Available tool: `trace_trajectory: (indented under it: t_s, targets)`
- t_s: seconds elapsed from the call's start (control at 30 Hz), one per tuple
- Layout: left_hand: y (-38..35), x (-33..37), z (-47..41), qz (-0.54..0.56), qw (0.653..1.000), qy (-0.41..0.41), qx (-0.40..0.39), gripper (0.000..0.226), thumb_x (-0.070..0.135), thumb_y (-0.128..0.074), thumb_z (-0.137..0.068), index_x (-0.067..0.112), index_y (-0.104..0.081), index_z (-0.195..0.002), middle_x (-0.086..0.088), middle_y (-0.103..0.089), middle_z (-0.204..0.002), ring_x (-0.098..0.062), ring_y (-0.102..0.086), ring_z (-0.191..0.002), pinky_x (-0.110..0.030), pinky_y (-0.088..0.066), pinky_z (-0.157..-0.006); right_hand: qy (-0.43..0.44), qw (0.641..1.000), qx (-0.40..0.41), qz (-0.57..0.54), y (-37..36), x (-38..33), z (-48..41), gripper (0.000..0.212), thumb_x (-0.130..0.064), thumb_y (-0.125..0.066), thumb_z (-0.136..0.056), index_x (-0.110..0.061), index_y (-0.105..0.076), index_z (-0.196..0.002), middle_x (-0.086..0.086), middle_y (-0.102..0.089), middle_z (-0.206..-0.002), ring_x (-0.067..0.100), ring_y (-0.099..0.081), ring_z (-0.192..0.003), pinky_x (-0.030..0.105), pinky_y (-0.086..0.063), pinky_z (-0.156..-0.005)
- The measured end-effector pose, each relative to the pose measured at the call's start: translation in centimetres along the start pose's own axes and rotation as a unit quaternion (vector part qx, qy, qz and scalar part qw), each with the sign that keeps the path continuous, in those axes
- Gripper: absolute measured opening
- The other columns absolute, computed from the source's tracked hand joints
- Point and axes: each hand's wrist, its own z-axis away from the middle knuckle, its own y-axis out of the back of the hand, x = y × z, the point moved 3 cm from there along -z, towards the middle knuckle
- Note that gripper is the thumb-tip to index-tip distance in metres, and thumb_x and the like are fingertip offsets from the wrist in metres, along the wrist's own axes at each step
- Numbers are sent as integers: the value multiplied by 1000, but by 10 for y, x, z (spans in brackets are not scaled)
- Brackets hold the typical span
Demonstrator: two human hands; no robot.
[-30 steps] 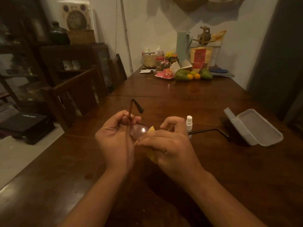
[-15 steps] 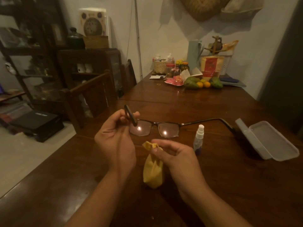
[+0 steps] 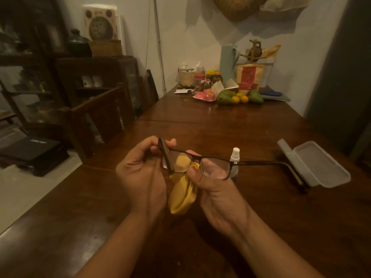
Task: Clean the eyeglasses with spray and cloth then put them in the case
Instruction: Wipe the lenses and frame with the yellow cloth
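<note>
Dark-framed eyeglasses (image 3: pixel 215 158) hang above the table in front of me, temples unfolded. My left hand (image 3: pixel 140 173) pinches the frame at its left hinge. My right hand (image 3: pixel 212 183) holds a yellow cloth (image 3: pixel 181 194) and presses it against the left lens from behind; its fingers show through the right lens. A small clear spray bottle (image 3: pixel 234 155) with a white cap stands on the table just behind the right lens. An open light-grey glasses case (image 3: pixel 319 167) lies to the right, near the tip of the right temple.
The long dark wooden table (image 3: pixel 220 127) runs away from me. At its far end sit fruit (image 3: pixel 239 97), jars, a basket and a pale jug. Wooden chairs (image 3: pixel 100 117) stand along the left edge, with dark cabinets beyond them.
My right hand has risen with the cloth from below the glasses up against the left lens. The glasses sit slightly lower and closer to me than half a second ago.
</note>
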Motion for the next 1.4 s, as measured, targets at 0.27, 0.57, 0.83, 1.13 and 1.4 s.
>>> trace_trajectory:
  t_s: [0.27,0.57,0.83,1.13,1.4]
  targets:
    - [3,5,-2,-25,1000,-8,6,27,-18,-45,-87,1,-63,-93,3,-70,-77,-20,-71,-83,-38,-57,-81,-10,999,2,40,-4,-4,1,33,-14,-73,-80,-9,-67,-113,3,-74,-96,15,-71,-88,28,-57,-86]
    - [6,2,-5,-31,999,-4,19,27,-20,-46,-87,-1,-64,-95,-1,-68,-77,-23,-71,-81,-45,-57,-83,2,999,31,40,5,-3,-3,42,-8,-71,-78,-13,-69,-119,12,-75,-114,24,-73,-102,35,-60,-87]
    - [0,2,-2,-17,1000,-4,17,21,-21,-48,-86,-10,-61,-97,-17,-56,-79,-18,-68,-76,-37,-58,-83,26,999,17,-18,2,-1,-4,55,-2,-65,-80,-15,-58,-133,16,-72,-120,22,-70,-101,34,-58,-90]
    - [4,4,-6,-38,999,-12,28,25,-19,-47,-88,0,-62,-95,5,-69,-71,-18,-72,-80,-32,-57,-79,-14,995,21,92,4,0,1,52,-11,-77,-72,-22,-59,-119,14,-77,-107,23,-74,-97,31,-59,-82]
    - [9,-1,-11,-38,998,-17,46,19,-19,-49,-87,-9,-62,-96,8,-70,-72,-15,-72,-77,-33,-57,-80,-25,986,33,160,16,-4,-2,55,-13,-76,-68,-13,-59,-121,12,-78,-103,24,-75,-96,34,-61,-82]
